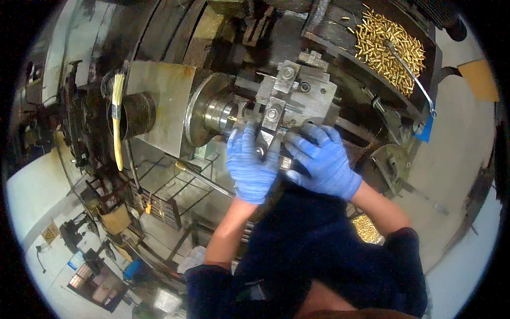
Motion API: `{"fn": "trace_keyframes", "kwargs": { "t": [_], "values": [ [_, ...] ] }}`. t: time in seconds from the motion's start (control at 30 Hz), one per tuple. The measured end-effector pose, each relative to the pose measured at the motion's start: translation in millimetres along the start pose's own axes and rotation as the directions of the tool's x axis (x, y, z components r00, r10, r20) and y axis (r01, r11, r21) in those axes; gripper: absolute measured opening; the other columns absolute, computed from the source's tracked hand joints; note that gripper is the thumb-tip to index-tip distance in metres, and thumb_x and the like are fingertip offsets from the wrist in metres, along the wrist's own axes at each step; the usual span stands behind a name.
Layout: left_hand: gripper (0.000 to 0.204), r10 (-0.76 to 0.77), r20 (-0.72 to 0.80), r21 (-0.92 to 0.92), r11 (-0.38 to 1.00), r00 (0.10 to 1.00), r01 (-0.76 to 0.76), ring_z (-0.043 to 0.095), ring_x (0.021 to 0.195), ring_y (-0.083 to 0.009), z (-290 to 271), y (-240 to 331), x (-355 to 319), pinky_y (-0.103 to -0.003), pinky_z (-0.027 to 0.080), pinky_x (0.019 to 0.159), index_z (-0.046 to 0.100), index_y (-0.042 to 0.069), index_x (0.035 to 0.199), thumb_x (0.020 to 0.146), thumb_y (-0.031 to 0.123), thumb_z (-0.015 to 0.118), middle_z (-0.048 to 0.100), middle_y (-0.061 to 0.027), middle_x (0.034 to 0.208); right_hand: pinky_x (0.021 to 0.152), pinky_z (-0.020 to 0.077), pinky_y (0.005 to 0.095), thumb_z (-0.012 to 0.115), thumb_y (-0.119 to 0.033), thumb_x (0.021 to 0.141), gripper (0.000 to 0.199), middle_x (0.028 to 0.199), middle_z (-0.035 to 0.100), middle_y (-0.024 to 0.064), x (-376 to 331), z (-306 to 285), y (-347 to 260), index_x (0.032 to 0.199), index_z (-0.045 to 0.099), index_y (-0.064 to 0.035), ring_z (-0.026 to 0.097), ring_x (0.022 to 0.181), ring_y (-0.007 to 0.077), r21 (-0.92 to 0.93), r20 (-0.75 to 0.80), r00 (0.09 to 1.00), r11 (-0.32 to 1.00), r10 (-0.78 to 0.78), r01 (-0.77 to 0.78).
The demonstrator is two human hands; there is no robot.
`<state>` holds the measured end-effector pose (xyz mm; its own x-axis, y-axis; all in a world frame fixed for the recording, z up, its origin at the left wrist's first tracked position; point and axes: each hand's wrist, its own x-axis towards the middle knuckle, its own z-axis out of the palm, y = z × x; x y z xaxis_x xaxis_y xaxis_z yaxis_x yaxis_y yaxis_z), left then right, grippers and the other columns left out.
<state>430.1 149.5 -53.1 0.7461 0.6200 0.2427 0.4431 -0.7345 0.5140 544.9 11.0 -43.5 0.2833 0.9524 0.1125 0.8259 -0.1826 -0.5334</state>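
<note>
My left hand (pixel 249 166), in a blue glove, reaches up to the lathe's round collet (pixel 219 115). Its fingers are pressed together and partly blurred; a tiny brass-coloured glint shows at the collet mouth beside the fingertips, but what they pinch is too small to make out. My right hand (pixel 323 164), gloved the same way, lies over the near edge of the metal tool slide (pixel 319 98), fingers apart and thumb spread. Two bolted tool holders stand on the slide, the nearer tool holder (pixel 273 113) just beyond my fingers. A small block (pixel 285 162) shows between my hands.
Many small brass parts (pixel 390 50) lie in a tray at the far right, with a metal hook rod (pixel 411 74) across them. More brass parts (pixel 366 228) fill a container beside my right arm. A paintbrush (pixel 117 122) hangs left; a wooden-handled rod (pixel 204 178) lies below the collet.
</note>
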Motion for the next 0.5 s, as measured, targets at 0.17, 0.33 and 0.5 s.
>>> {"fn": "trace_keyframes", "kwargs": {
  "t": [0.17, 0.33, 0.5],
  "values": [
    [0.050, -0.099, -0.008, -0.094, 0.991, 0.995, 0.098, 0.057, 0.093, -0.0347, -1.8, 4.1, 1.9, -0.043, 0.040, 0.090, 0.054, -0.002, 0.111, 0.070, 0.019, 0.073, 0.062, -0.0171, 0.096, 0.094, 0.0330, 0.0452, 0.062, -0.041, 0.071, 0.053, 0.122, 0.050, 0.0062, 5.9, -2.9, -3.7, 0.112, 0.057, -0.0086, 0.043, 0.112, 0.0288, -0.044, 0.061, 0.998, 0.999, 0.013, -0.010],
    [0.052, -0.158, 0.010, -0.223, 0.962, 0.987, 0.156, 0.059, 0.092, -0.0272, 3.4, -5.5, -3.3, -0.035, 0.046, 0.083, 0.054, 0.001, 0.111, 0.066, 0.012, 0.078, 0.060, -0.0157, 0.101, 0.094, 0.0325, 0.0451, 0.060, -0.042, 0.071, 0.055, 0.124, 0.048, 0.0049, 11.0, -2.8, -8.5, 0.117, 0.055, -0.0110, 0.043, 0.112, 0.0297, -0.101, 0.114, 0.993, 0.995, 0.020, -0.009],
    [0.053, -0.099, -0.016, -0.179, 0.979, 0.995, 0.095, 0.056, 0.096, -0.0330, 2.7, -8.0, -1.9, -0.041, 0.044, 0.086, 0.054, 0.002, 0.112, 0.066, 0.017, 0.077, 0.060, -0.0156, 0.102, 0.093, 0.0335, 0.0453, 0.059, -0.042, 0.072, 0.055, 0.125, 0.048, 0.0057, 12.8, -3.0, -9.3, 0.118, 0.055, -0.0120, 0.043, 0.112, 0.0314, -0.128, 0.141, 0.990, 0.992, 0.029, -0.010]
  ]
}}
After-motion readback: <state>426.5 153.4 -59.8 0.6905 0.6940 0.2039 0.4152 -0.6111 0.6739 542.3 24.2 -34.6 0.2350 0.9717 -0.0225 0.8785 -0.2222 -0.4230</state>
